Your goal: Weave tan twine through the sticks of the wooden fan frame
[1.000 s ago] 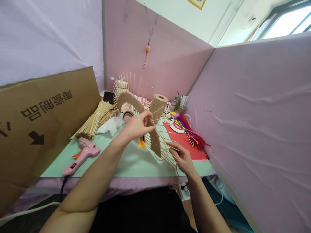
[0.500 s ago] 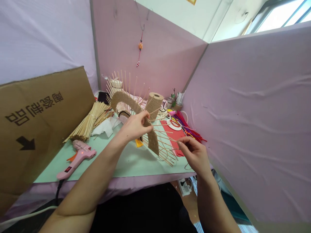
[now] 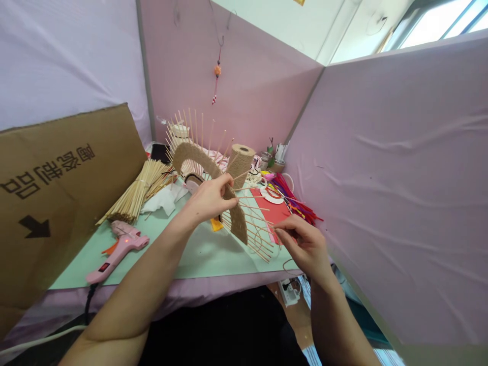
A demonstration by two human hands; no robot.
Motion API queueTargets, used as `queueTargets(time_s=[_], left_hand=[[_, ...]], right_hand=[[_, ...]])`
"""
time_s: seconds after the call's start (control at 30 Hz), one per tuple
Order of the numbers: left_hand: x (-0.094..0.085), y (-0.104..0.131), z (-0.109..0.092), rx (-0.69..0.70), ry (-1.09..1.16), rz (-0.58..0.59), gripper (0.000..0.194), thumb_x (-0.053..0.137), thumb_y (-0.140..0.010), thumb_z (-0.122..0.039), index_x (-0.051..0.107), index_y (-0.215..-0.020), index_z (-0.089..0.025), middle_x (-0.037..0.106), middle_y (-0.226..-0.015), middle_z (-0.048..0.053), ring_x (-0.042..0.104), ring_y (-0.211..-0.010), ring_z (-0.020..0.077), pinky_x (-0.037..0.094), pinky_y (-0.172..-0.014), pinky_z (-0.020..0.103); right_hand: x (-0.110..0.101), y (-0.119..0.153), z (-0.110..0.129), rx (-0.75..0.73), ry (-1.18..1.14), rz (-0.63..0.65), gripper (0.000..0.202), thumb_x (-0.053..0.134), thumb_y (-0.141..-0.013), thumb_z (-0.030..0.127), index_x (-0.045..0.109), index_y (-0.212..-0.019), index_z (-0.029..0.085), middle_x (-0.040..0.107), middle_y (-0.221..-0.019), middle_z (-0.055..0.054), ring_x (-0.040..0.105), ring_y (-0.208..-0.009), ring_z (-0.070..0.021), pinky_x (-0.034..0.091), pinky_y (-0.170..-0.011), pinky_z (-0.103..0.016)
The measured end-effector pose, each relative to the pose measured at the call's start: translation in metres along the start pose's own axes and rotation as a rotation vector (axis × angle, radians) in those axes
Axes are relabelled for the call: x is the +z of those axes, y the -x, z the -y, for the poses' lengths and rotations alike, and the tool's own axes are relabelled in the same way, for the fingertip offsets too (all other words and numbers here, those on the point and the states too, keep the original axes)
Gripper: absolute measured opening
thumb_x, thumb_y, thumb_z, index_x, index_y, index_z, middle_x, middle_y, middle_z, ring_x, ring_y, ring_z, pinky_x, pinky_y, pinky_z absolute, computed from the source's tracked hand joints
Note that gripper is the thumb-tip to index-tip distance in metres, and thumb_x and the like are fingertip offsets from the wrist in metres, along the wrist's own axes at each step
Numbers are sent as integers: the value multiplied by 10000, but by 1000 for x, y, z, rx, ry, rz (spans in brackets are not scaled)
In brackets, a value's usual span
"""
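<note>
My left hand point(image 3: 213, 198) is closed around the edge of a curved twine weaving point(image 3: 238, 223), a brown band worked over many thin wooden sticks that fan outward. Its sticks point up at the back and toward my right hand at the front. With thumb and index pinched together, my right hand point(image 3: 303, 241) grips a thin strand of twine just beyond the stick tips. A loose loop of that twine point(image 3: 256, 235) hangs among the right-hand sticks. Behind the weaving stands a large roll of twine point(image 3: 240, 165).
A pink glue gun point(image 3: 120, 249) lies at the left with its light on, near a bundle of sticks point(image 3: 131, 195) and a white tissue point(image 3: 164, 199). A cardboard box point(image 3: 64, 198) borders the left side. Red paper point(image 3: 269, 206) and coloured pipe cleaners point(image 3: 297, 203) lie at the right.
My right hand has shifted slightly left and down, nearer the stick tips. The left hand keeps its grip, and the view has moved a little.
</note>
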State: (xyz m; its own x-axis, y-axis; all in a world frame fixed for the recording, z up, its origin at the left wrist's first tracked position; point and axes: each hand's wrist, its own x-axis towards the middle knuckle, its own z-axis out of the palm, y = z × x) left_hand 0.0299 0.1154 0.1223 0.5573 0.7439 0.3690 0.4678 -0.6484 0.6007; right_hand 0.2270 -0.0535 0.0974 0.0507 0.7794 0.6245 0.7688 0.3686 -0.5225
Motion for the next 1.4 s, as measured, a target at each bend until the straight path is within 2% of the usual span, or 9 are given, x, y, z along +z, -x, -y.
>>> queueTargets(time_s=[0.13,0.27,0.43,0.5,0.6,0.7,0.9,1.13,1.4], left_hand=[[0,-1,4,5,-1,-5,211,634,-709,-331,532,-860,-226,474,-631,-65,448,-566,108,268,-536,246],[-1,-2,7,19,0,-1,216,643,-711,-336,539,-863,-223,471,-622,-66,448,-567,110,267,-539,250],[-6,-3,8,31,49,28,228,660,-720,-355,551,-866,-219,472,-621,-71,453,-573,107,296,-555,251],[-7,-3,9,44,73,52,243,668,-723,-366,560,-883,-218,486,-628,-70,462,-581,108,310,-562,249],[-4,-1,13,58,79,56,262,665,-735,-365,572,-933,-220,491,-653,-64,467,-591,112,323,-567,247],[3,4,19,87,82,53,400,660,-749,-376,563,-1106,-225,513,-749,-40,500,-660,129,379,-615,256],[23,21,23,136,96,-9,792,696,-736,-376,331,-1430,-268,514,-1141,65,545,-960,202,480,-868,360],[43,32,15,-27,22,-87,822,683,-771,-440,266,-1475,-368,444,-1175,73,588,-859,214,528,-852,463],[53,33,11,-43,-52,-173,718,652,-806,-428,321,-1431,-309,430,-1103,76,575,-962,258,518,-893,468]], right_hand=[[-4,2,-7,24,21,35,108,597,-904,254,667,-842,199,616,-740,-23,526,-675,-137,421,-644,-276],[5,-1,-35,297,-164,51,203,639,-861,372,654,-789,184,600,-720,-15,496,-631,-127,384,-588,-263],[57,-5,-66,711,-538,239,366,730,-711,500,551,-677,183,500,-567,43,393,-505,-86,299,-501,-235],[79,-5,-69,804,-650,320,411,722,-695,541,499,-671,196,483,-535,55,403,-483,-87,307,-494,-231],[97,-4,-68,802,-708,356,446,712,-700,574,470,-677,201,495,-550,56,427,-498,-89,332,-509,-226],[102,-3,-70,771,-700,340,441,708,-718,577,486,-703,195,495,-580,53,423,-522,-86,329,-515,-220],[108,5,-88,773,-674,293,412,680,-760,570,512,-749,194,517,-611,40,450,-543,-102,327,-522,-228],[112,10,-90,762,-713,287,402,670,-772,569,511,-744,201,519,-597,48,445,-519,-98,336,-517,-228],[99,14,-84,756,-623,248,405,683,-748,574,541,-743,195,540,-602,34,458,-519,-106,350,-510,-233]])
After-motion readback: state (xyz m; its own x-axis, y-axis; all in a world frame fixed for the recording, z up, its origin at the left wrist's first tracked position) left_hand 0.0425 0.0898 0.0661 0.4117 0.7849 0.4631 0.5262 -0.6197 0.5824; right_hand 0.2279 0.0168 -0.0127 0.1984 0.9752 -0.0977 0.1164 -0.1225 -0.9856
